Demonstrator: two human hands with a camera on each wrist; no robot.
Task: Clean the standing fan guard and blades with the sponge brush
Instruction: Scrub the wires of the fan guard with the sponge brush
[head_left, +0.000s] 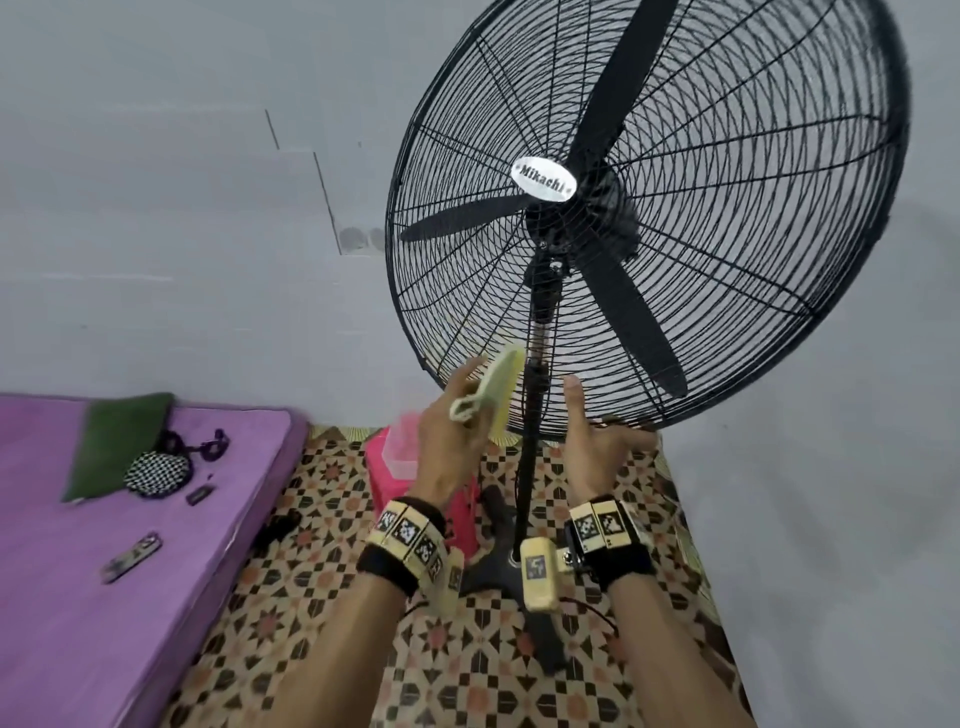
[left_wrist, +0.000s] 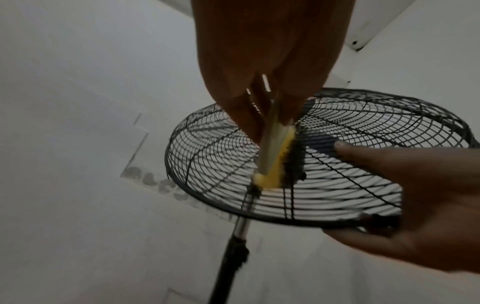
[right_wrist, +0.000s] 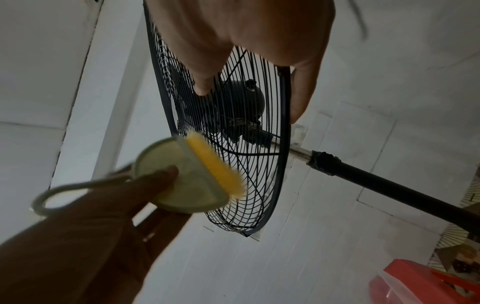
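A black standing fan fills the upper right, with a wire guard (head_left: 727, 130), three dark blades (head_left: 628, 322) and a silver badge (head_left: 543, 177). My left hand (head_left: 462, 415) grips the pale green sponge brush (head_left: 498, 387) by its body. Its yellow sponge (right_wrist: 215, 166) faces the guard's lower front wires (left_wrist: 350, 144), right at them; contact is unclear. My right hand (head_left: 597, 431) pinches the guard's bottom rim (left_wrist: 285, 221), thumb (left_wrist: 345, 148) on the front and fingers behind.
The fan pole (head_left: 530, 457) runs down between my hands to a dark base (head_left: 498, 566) on a patterned mat (head_left: 467, 675). A pink stool (head_left: 410, 467) stands just left of the pole. A purple mattress (head_left: 130, 623) with small items lies on the left.
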